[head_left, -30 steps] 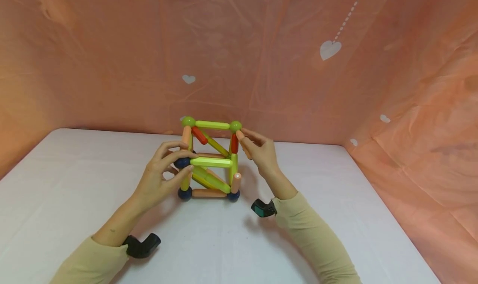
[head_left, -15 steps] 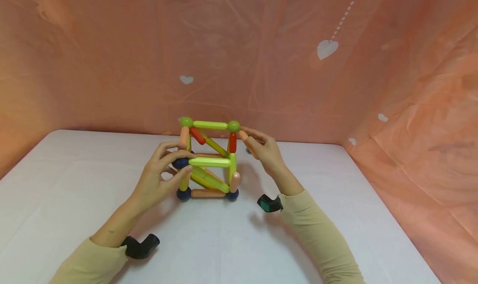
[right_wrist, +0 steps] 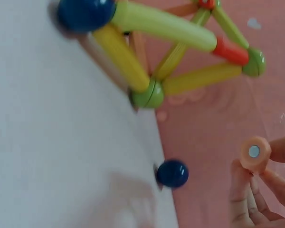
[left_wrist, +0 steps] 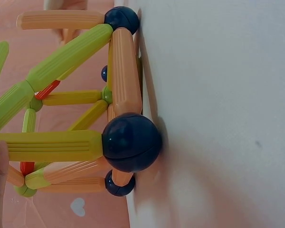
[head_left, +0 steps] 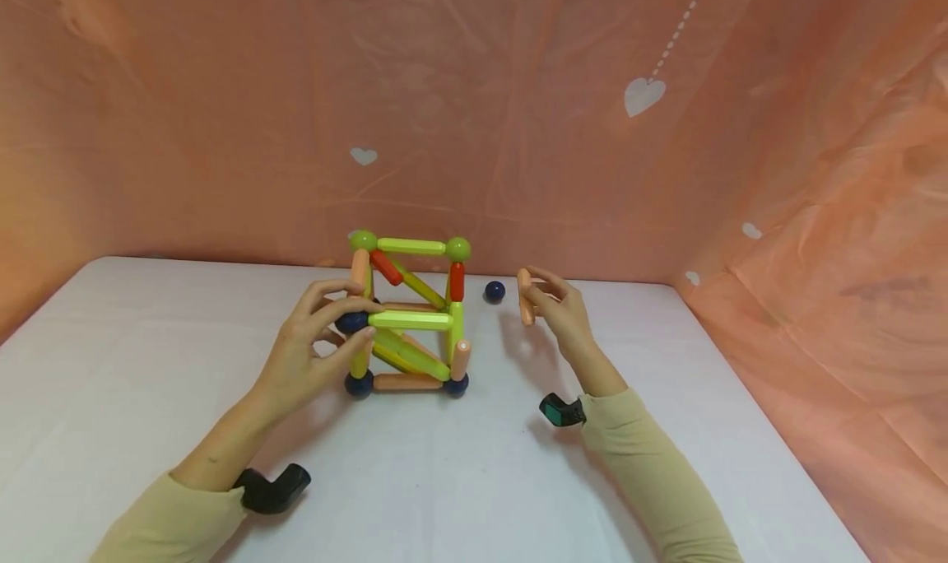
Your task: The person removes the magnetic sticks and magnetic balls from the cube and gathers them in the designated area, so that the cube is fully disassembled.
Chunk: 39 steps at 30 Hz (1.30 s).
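A frame of coloured sticks and balls stands on the table, a yellow-green stick (head_left: 410, 321) across its front. My left hand (head_left: 307, 345) grips the dark blue ball (head_left: 351, 323) at its front left corner. Off to the right, my right hand (head_left: 566, 312) pinches an orange stick (head_left: 526, 297), apart from the frame; the right wrist view shows that stick's (right_wrist: 254, 154) end with a silvery disc. Between frame and right hand lies a loose dark blue ball (head_left: 494, 291). Another orange stick (head_left: 461, 360) rises from the lower right front ball (head_left: 456, 383).
The white table (head_left: 444, 481) reaches back to a pink-orange cloth (head_left: 474, 118) printed with white hearts. More of the cloth hangs at the right. A black device (head_left: 272, 489) is at the left wrist, another (head_left: 563, 411) at the right.
My right hand has drawn the orange stick away from the upper right green ball, out to the right. The loose blue ball has come into view. My left hand keeps its hold.
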{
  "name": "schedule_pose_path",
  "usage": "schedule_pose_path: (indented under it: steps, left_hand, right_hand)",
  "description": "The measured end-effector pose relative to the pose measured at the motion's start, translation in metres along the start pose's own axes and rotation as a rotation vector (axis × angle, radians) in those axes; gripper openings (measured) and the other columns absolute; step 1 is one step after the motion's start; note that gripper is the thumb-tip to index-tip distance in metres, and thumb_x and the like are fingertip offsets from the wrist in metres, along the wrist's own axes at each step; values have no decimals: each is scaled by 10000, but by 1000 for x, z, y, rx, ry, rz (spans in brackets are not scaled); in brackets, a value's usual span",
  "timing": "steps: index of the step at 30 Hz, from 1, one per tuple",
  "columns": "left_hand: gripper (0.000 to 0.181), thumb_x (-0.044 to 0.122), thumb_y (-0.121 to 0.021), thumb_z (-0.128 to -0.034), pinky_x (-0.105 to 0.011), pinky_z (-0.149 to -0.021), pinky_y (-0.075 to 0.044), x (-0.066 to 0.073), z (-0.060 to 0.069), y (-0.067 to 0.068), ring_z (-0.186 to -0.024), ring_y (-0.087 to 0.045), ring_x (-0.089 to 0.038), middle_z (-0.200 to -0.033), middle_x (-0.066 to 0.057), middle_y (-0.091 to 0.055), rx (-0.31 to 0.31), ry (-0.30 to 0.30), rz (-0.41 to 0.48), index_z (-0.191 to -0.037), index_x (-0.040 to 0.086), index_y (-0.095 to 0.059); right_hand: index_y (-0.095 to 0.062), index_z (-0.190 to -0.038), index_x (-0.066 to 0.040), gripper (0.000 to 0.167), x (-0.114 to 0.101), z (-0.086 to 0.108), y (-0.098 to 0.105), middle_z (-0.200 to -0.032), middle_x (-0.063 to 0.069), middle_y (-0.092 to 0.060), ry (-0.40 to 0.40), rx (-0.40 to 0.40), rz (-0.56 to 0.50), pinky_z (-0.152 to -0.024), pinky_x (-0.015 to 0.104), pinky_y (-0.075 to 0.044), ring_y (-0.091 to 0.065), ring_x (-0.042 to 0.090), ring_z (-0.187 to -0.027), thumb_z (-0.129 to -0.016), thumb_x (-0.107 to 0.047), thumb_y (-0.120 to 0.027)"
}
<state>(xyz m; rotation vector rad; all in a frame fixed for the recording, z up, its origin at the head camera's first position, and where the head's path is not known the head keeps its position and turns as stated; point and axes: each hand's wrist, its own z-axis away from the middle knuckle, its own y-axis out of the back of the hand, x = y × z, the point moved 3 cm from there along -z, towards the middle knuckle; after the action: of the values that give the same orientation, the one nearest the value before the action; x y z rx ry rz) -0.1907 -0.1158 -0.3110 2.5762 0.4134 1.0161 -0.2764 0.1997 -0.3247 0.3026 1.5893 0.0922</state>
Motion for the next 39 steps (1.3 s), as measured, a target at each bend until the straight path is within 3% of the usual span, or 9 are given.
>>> schedule_pose_path:
  steps: [13,20,25,36,39]
  left_hand:
    - [363,-97,-721,-774,-113,-634,-474,1,-1,1,-919,-500,-28,-1241,-84,-513,4,-8,4,-1086,86,-686]
    - [367,-106,-721,-766,-117,-628,-476,1,0,1,-904,-503,-26,-1239,-86,-514,6,-12,10,-1080,81,-687]
    - [370,-110,-719,-764,-118,-630,-476,0,1,-1,-901,-507,-28,-1240,-91,-512,6,-22,14,-1081,79,-686]
    - [376,-116,-720,-760,-110,-633,-472,-1,0,-1,-943,-499,-27,-1236,-98,-515,11,-29,12,-1085,70,-686]
    - [372,-115,-720,-760,-110,-631,-473,-1,0,-2,-940,-499,-27,-1235,-100,-516,12,-29,11,-1082,68,-686]
  right_hand:
    - [-567,-1316,-41,410,25,-10,23,-1168,217,-623,-68,21,117,-655,169,-466,-567,28,-712,-918,-126,-612]
    - [-549,-1334,-51,428,41,-16,28,-1246,215,-584,-175,15,199,-674,149,-443,-558,87,-813,-919,-143,-603]
    - [-527,-1350,-45,447,49,-20,32,-1260,234,-571,-220,8,232,-623,162,-442,-549,104,-785,-920,-142,-601]
    - [-545,-1313,-1,449,54,-23,35,-1216,243,-598,-202,2,294,-615,160,-447,-563,78,-728,-894,-143,-621]
    - [-576,-1273,-5,418,54,-23,36,-1133,203,-648,-193,11,287,-639,167,-459,-580,75,-719,-879,-133,-629]
